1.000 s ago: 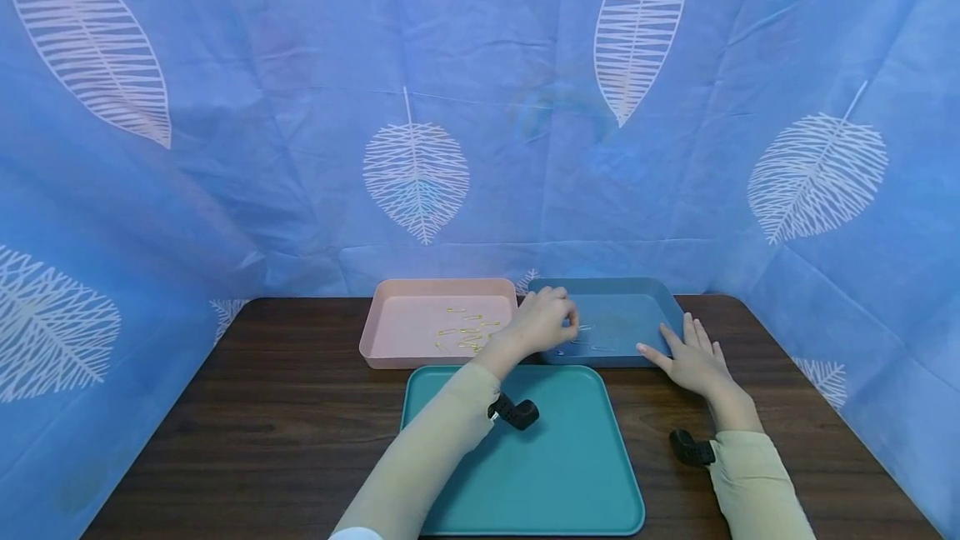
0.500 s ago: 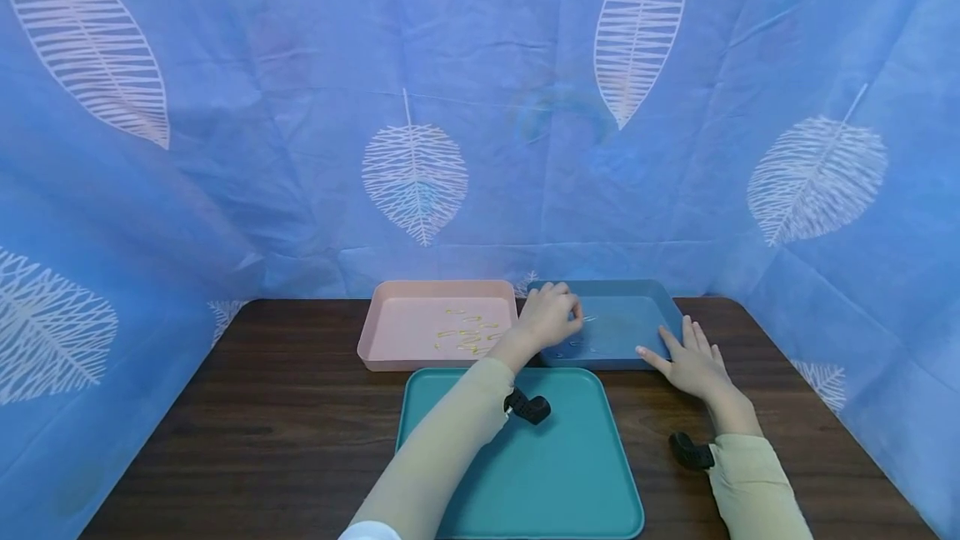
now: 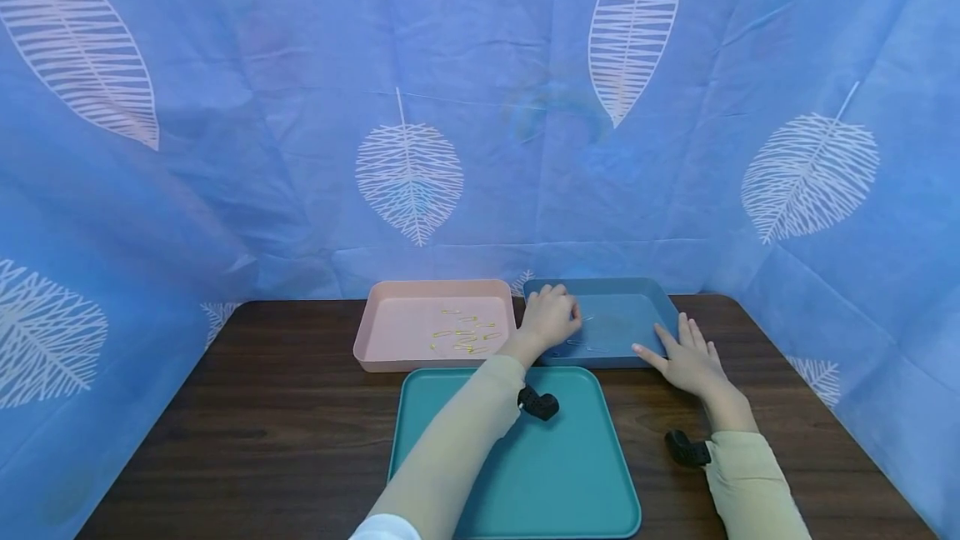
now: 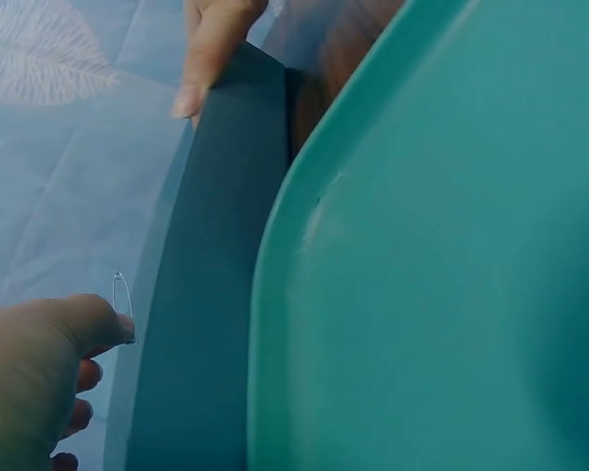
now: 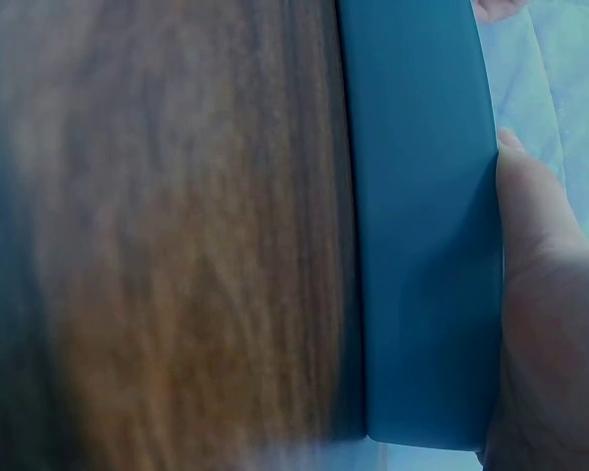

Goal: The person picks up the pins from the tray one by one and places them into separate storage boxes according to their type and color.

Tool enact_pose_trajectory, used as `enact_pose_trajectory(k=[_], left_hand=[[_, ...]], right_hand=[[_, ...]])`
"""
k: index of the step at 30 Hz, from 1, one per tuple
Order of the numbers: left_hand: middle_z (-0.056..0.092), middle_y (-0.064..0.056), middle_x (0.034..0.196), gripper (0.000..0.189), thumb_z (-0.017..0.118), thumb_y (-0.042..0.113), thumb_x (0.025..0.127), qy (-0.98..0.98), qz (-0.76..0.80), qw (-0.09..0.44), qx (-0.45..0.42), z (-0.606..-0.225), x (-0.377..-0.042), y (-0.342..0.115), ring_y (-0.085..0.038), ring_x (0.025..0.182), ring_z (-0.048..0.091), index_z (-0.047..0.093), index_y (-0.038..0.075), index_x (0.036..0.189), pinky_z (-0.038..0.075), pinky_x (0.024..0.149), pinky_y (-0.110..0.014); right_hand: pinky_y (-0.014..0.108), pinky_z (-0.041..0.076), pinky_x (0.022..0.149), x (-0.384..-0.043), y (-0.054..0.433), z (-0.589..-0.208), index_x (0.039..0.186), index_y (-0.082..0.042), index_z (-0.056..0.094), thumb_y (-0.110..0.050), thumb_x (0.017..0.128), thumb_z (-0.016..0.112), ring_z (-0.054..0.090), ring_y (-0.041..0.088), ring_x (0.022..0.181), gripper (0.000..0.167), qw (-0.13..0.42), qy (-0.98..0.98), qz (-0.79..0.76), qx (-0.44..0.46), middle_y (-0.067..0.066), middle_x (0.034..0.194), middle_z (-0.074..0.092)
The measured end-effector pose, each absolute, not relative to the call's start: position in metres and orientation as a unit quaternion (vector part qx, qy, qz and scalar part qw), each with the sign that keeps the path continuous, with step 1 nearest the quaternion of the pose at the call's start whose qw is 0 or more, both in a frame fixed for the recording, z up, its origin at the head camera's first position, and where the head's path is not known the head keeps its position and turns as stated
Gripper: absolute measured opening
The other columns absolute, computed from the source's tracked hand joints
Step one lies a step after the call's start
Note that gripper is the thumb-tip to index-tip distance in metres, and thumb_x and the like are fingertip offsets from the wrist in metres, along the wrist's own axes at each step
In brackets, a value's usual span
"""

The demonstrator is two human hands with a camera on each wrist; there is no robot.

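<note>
My left hand (image 3: 550, 319) is over the left part of the blue tray (image 3: 637, 294). Its thumb and fingertips pinch a silver safety pin (image 4: 125, 306), which stands up past the thumb in the left wrist view. Several more silver safety pins (image 3: 597, 349) lie on the tray floor around this hand. At the tray's front right corner is my right hand (image 3: 692, 363), fingers spread and straight. In the right wrist view its thumb (image 5: 530, 196) lies along the rim of the blue tray.
A pink tray (image 3: 397, 332) stands left of the blue one, with several gold safety pins (image 3: 465, 340) scattered inside. In front of both lies a flat teal tray (image 3: 555, 473) on the dark wooden table (image 3: 247, 423). A blue leaf-print cloth (image 3: 487, 190) hangs behind.
My left forearm has swung slightly to the right, while the left hand stays over the blue tray. The right hand holds its place at the corner. The head view has shifted a little.
</note>
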State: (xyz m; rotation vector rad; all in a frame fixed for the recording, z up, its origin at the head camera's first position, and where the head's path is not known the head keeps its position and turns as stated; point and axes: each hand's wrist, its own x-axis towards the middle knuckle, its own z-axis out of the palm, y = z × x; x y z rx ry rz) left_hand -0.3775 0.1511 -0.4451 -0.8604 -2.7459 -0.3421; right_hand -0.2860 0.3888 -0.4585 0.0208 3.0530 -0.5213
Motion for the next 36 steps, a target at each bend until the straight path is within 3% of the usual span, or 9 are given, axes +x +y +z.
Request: enact_pose_trajectory(k=[9, 36], left_hand=[[0.059, 0.009, 0.099, 0.017, 0.056, 0.032, 0.098, -0.95, -0.104, 0.087, -0.281, -0.446, -0.378, 0.159, -0.011, 0.081, 0.042, 0.067, 0.03, 0.086, 0.034, 0.072, -0.026], [0.056, 0.01, 0.093, 0.018, 0.058, 0.036, 0.097, -0.949, -0.114, 0.085, -0.28, -0.452, -0.382, 0.166, -0.011, 0.081, 0.043, 0.065, 0.03, 0.082, 0.035, 0.074, -0.027]], right_hand=[[0.076, -0.001, 0.109, -0.284, 0.388, -0.458, 0.151, 0.006, 0.025, -0.066, 0.093, 0.046, -0.005, 0.057, 0.143, 0.095, 0.022, 0.985, -0.17, 0.01, 0.039, 0.155, -0.007], [0.075, -0.002, 0.109, -0.285, 0.388, -0.457, 0.151, 0.006, 0.024, -0.066, 0.093, 0.045, -0.008, 0.056, 0.144, 0.095, 0.022, 0.985, -0.172, 0.009, 0.038, 0.155, -0.01]])
